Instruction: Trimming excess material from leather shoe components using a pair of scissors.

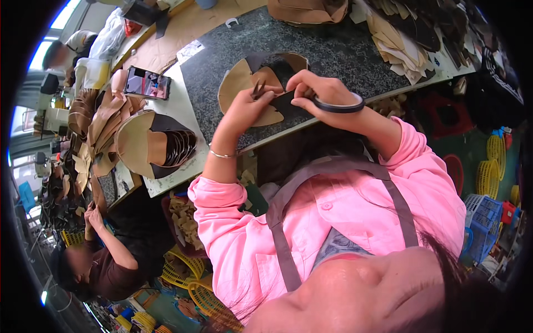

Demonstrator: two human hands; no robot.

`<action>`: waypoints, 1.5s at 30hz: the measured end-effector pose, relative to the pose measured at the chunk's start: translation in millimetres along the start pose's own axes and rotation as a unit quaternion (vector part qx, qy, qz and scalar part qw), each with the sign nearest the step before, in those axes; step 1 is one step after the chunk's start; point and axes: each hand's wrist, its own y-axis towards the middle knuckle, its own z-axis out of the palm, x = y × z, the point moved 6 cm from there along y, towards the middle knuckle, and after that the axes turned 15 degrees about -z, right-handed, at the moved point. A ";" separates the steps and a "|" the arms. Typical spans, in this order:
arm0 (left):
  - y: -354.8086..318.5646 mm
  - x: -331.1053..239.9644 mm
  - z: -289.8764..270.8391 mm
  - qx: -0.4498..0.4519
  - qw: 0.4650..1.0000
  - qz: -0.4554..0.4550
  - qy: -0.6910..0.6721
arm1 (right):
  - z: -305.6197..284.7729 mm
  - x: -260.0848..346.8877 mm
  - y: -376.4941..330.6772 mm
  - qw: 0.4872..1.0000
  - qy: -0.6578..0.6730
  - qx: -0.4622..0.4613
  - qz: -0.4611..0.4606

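Head view, one station, listed.

- Left hand: closed in a pinch on the near-left edge of the dark piece, thumb on top; a thin pointed tool seems to stick up between the fingers, too small to be sure. Bracelet on the wrist.
- Right hand: fingers curled shut on the piece's upper right edge; tape roll worn like a bangle on that wrist.
- Dark piece: flat cut of leather-like sheet, held just above the slab edge, over tan cuts lying on the slab. Judged light, limp, bending under its own weight; surface looks smooth, possibly slick. Best taken at two opposite edges, as now, so it stays taut; a one-corner hold would let it droop.
- Also present: stacked tan and dark cuts on the white bench to the left, phone beside them, more stacks far right, a co-worker lower left.
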 end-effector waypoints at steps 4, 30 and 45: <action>-0.9 16.6 -8.4 0.077 0.984 -0.119 -0.112 | 29.8 5.1 11.3 0.995 -0.085 0.004 -0.055; -8.4 -0.5 5.9 -0.079 0.997 0.002 0.028 | -29.0 -46.5 -8.7 0.973 -0.206 -0.060 -0.083; -5.2 -35.0 -52.3 -0.200 0.914 0.189 0.298 | 21.6 -28.6 19.2 0.970 -0.216 -0.024 -0.107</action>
